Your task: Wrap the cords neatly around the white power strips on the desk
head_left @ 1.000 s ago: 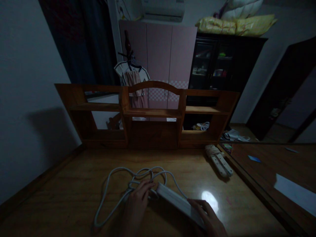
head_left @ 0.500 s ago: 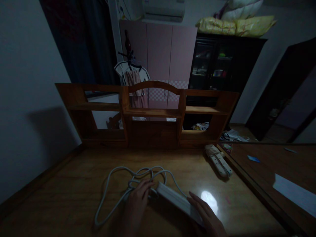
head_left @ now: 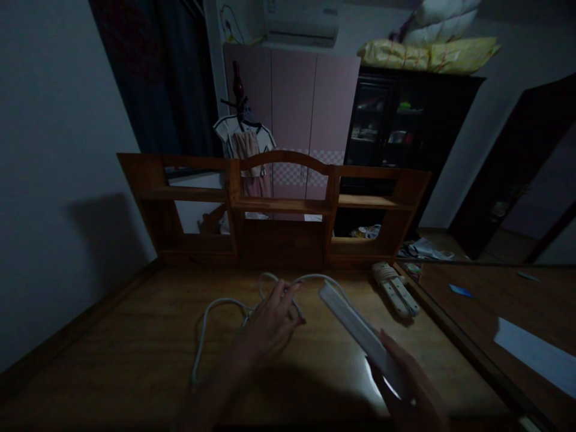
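Note:
A white power strip (head_left: 355,327) with a long white cable (head_left: 216,312) is over the wooden desk (head_left: 135,336). My right hand (head_left: 411,390) grips the near end of the strip, which points away toward the desk's back. My left hand (head_left: 270,327) rests on the looped cable in the middle of the desk, fingers curled over the loops. The cable runs from the strip's far end round to the left.
A wooden shelf unit (head_left: 279,207) stands along the desk's back. A second, smaller white power strip (head_left: 396,289) lies at the right rear. Another dark table (head_left: 504,324) with white paper (head_left: 531,354) adjoins on the right. A wall rises at the left.
Both hands moved forward and up the desk. The power strip has been lifted and pushed away from me, and the cable loops were drawn further back and bunched under my left hand.

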A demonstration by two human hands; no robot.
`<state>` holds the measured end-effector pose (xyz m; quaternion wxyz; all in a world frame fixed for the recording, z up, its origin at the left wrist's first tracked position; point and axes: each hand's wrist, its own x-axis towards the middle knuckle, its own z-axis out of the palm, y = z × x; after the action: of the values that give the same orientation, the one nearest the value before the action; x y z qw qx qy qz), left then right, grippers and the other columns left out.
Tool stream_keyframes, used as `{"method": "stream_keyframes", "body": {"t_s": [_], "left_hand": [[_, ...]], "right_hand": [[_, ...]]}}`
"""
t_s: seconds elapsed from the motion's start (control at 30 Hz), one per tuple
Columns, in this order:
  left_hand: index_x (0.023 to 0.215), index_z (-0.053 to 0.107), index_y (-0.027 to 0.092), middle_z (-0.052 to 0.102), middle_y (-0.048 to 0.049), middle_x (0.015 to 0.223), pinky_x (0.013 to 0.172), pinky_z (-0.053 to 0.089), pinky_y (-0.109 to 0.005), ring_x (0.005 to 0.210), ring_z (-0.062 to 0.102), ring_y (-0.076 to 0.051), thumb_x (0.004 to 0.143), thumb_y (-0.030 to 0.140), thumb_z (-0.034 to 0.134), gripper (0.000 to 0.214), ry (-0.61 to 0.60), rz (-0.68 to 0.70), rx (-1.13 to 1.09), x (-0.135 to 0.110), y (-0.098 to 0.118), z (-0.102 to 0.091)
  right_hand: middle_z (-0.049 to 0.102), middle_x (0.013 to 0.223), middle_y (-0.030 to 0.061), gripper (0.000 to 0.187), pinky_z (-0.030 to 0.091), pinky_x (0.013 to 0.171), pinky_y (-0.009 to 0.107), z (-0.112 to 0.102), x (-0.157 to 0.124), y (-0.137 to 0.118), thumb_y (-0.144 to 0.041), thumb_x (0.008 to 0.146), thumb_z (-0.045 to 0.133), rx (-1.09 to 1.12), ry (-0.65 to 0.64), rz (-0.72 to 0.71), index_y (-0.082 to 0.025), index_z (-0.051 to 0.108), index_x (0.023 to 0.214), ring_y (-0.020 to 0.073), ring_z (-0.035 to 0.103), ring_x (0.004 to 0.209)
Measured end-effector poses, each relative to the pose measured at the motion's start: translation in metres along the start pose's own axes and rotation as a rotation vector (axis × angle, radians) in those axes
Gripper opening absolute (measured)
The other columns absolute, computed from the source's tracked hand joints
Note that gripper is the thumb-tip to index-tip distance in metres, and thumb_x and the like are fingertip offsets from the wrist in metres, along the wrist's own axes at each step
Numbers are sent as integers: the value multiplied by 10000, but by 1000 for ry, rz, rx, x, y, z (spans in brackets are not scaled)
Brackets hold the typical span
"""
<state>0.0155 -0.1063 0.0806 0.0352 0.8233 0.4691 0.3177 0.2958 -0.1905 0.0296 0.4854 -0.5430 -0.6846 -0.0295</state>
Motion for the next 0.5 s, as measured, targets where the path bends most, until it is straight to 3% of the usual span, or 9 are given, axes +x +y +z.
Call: {"method": "stream_keyframes", "body": {"t_s": [0.13, 0.27, 0.4, 0.5], "left_hand": [[1350, 357, 210, 478, -82, 1161, 936, 455, -383, 1109, 485, -244, 762, 256, 692, 679, -3, 320, 224, 80, 30, -46], [1237, 441, 157, 474, -95, 1143, 907, 448, -363, 1081, 479, -233, 853, 147, 549, 400, 109, 569, 462, 136, 77, -79], [1232, 434, 161, 462, -101, 1184, 896, 443, -358, 1091, 461, -226, 913, 57, 351, 346, 224, 768, 649, 159, 113, -102], [1209, 452, 188, 464, -97, 1188, 842, 465, -353, 1084, 464, -234, 931, 82, 325, 324, 266, 796, 724, 167, 120, -110]], "right_hand": [[672, 1119, 76, 545, 503, 860, 404, -22, 9, -23, -524, 755, 622, -23, 213, 331, -234, 588, 1215, 303, 640, 983], [695, 1006, 76, 722, 507, 724, 402, -42, 14, -29, -665, 665, 627, -51, 287, 668, -246, 570, 1250, 348, 630, 949], [686, 991, 40, 713, 490, 737, 384, -53, 18, -28, -679, 615, 654, 38, 289, 715, -258, 608, 1188, 326, 626, 922], [692, 971, 36, 707, 493, 725, 369, -56, 19, -28, -671, 599, 667, 57, 277, 704, -248, 621, 1164, 317, 628, 898]]}}
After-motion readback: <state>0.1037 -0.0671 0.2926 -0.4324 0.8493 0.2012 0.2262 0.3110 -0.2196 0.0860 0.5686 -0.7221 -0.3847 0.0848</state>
